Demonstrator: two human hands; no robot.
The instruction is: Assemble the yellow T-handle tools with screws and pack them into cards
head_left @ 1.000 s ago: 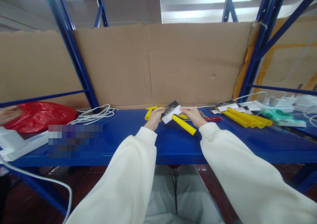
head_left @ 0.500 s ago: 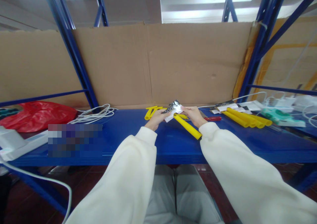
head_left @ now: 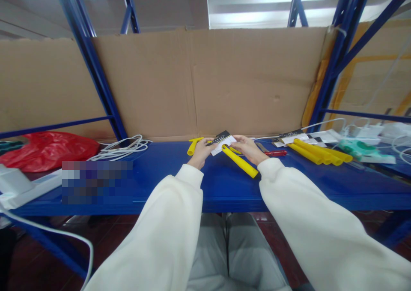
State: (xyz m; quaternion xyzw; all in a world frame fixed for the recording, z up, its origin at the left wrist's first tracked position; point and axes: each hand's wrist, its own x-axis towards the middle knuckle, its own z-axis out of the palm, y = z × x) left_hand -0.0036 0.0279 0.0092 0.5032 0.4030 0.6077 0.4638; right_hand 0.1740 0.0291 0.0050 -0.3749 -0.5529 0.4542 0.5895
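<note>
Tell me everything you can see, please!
Card: one, black-white, centre
Tube: one, yellow, at card
Tube pile: about four, yellow, right
Small pieces: some, yellow, near card
More cards: several, black-white, behind pile
Tool: one, red, right
Packet: one, green, far right
Bag: one, red, left
Cables: several, white, both sides
Power strip: one, white, left
Table: one, blue, centre
Posts: several, blue, behind
Cardboard: several, brown, back
Left hand: one, holding card
Right hand: one, holding card
Sleeves: two, cream, front
Trousers: grey, below

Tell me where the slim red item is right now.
In the head view, the slim red item lies right of centre on the blue tabletop, between the right hand and the row of yellow tubes.
</note>
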